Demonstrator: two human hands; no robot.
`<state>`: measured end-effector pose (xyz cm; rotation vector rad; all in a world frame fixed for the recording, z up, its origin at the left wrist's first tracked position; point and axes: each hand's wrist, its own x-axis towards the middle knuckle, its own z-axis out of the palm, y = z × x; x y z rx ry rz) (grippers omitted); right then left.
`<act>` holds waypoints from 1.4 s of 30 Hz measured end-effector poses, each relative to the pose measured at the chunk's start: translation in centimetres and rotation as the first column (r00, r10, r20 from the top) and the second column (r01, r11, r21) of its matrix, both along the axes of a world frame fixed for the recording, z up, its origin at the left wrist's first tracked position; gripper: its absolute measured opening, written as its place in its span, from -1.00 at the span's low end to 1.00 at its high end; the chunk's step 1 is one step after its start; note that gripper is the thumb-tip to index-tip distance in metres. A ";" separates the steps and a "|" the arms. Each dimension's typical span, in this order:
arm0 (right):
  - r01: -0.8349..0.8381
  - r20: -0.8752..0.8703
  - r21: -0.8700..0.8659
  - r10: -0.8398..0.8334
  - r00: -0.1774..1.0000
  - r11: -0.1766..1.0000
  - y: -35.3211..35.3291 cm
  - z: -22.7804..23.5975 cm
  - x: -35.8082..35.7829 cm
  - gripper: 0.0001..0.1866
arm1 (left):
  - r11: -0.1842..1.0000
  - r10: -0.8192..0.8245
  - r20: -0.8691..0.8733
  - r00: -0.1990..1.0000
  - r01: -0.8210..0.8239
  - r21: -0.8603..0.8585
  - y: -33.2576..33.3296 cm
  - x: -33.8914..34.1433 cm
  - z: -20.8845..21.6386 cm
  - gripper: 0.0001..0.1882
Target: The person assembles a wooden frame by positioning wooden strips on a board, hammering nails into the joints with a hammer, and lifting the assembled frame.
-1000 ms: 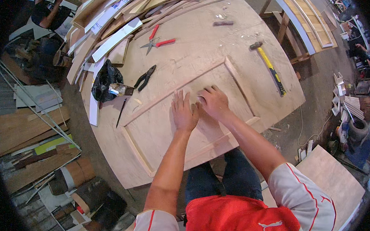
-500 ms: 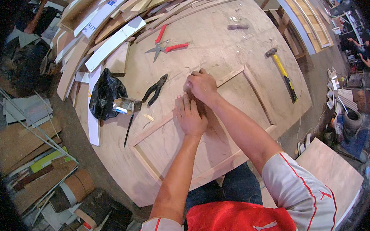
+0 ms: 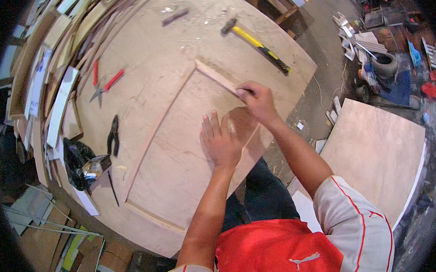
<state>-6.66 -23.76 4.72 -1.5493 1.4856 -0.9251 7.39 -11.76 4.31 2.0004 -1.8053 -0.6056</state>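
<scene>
The wood strip (image 3: 218, 77), running toward the bench's far edge, is pinched by the right hand (image 3: 257, 100); the left hand (image 3: 220, 141) is spread flat on the panel (image 3: 179, 153)

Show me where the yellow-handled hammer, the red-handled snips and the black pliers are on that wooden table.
Yellow-handled hammer (image 3: 258, 44): head view, middle of its yellow handle.
Red-handled snips (image 3: 105, 82): head view, on the red handles, near the pivot.
Black pliers (image 3: 113, 137): head view, on the black handles.

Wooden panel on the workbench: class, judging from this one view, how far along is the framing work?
Done: moulding strips already edge the panel on its left and near sides. In hand: the right hand grips the end of the far strip while the left hand lies flat on the panel. Left: the right edge shows no strip, and the hammer lies untouched.
</scene>
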 end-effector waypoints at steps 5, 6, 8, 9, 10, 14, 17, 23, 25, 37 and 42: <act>0.073 -0.139 0.250 -0.039 0.990 0.966 1.7 -2.9 -12.3 -0.81 | 1.000 0.028 0.059 0.998 -0.029 0.007 -3.5 -9.1 -0.8 -0.44; 0.075 -0.129 0.256 -0.043 0.991 0.964 1.9 -3.2 -13.3 -0.81 | 1.000 0.019 0.115 0.993 -0.018 -0.012 -4.0 -10.3 -1.1 -0.41; 0.015 -0.096 0.253 0.009 0.995 0.967 1.9 -3.8 -14.2 -0.80 | 1.000 0.006 0.183 0.983 -0.001 -0.028 -4.2 -12.2 -1.7 -0.39; 0.016 -0.078 0.269 0.005 0.997 0.963 2.1 -4.2 -14.3 -0.80 | 0.999 -0.002 0.235 0.972 -0.008 0.043 -4.1 -12.8 -2.6 -0.38; -0.029 -0.084 0.294 0.056 0.995 0.955 2.3 -4.4 -14.3 -0.79 | 0.993 -0.013 0.285 0.958 -0.020 0.112 -4.0 -13.2 -3.5 -0.37; -0.162 -0.017 0.298 0.174 0.985 0.941 2.4 -4.3 -14.5 -0.79 | 0.996 0.001 0.380 0.925 -0.036 0.086 -3.5 -13.6 -5.2 -0.36; -0.174 0.042 0.356 0.171 0.984 0.918 2.0 -5.0 -14.6 -0.80 | 0.995 0.003 0.410 0.912 -0.045 0.092 -3.7 -13.8 -4.9 -0.34; -0.191 0.035 0.373 0.192 0.981 0.908 1.6 -5.7 -14.4 -0.76 | 0.990 -0.030 0.454 0.890 -0.037 0.137 -4.0 -14.1 -4.9 -0.31; -0.198 -0.013 0.330 0.214 0.977 0.923 1.7 -5.6 -14.3 -0.75 | 0.988 -0.028 0.445 0.895 -0.042 0.146 -4.0 -14.2 -5.1 -0.30; -0.286 -0.092 0.294 0.325 0.941 0.912 1.7 -5.3 -14.2 -0.81 | 0.991 -0.029 0.418 0.908 -0.028 0.129 -3.8 -13.7 -5.9 -0.32; -0.292 -0.145 0.202 0.323 0.935 0.935 1.7 -5.0 -14.2 -0.88 | 0.989 -0.012 0.382 0.924 -0.045 0.140 -3.8 -13.7 -6.0 -0.32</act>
